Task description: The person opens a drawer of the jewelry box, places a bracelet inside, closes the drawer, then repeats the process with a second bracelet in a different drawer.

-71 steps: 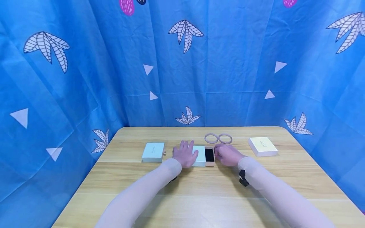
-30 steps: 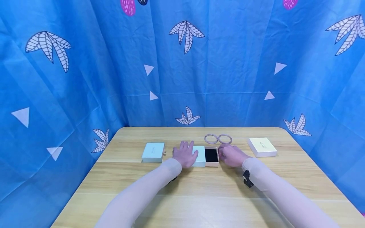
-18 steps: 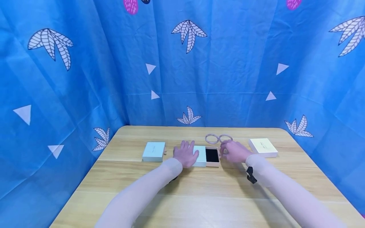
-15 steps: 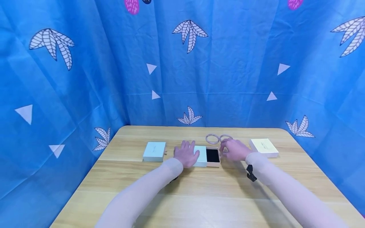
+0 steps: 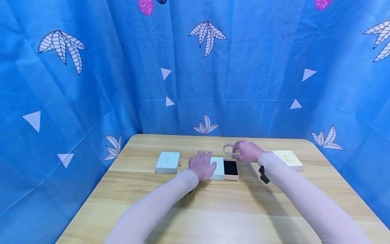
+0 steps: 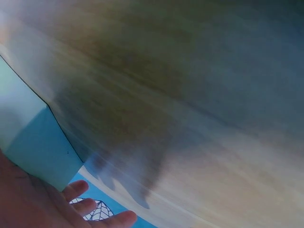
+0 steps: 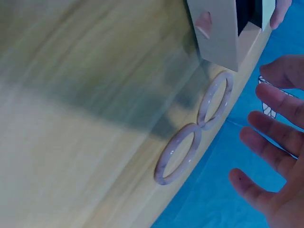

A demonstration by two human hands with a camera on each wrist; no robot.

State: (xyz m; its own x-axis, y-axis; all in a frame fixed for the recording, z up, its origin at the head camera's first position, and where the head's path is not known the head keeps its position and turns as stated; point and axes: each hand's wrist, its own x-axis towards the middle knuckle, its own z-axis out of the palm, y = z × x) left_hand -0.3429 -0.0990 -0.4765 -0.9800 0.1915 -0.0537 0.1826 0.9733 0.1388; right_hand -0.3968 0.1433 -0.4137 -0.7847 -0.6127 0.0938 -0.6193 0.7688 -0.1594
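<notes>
Wearing long, plain, pinkish-white fabric sleeves [image 5: 152, 208] down to both wrists. Plus small black angular piece [image 5: 263, 175] at right wrist, black sliver [image 5: 189, 192] at left.

Left hand [image 5: 201, 167]: palm down, your fingers extended, thumb apart.
Left arm [image 5: 155, 206]: reaching forward, angled inward.
Right hand [image 5: 248, 151]: raised, your fingers parted and loosely bent (slightly farther out than your left).
Right arm [image 5: 310, 195]: stretched forward, slanting inward.

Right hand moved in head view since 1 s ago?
Yes. The right hand has moved toward the far edge of the table, from beside the drawer to overlapping the bangles in view.
</notes>
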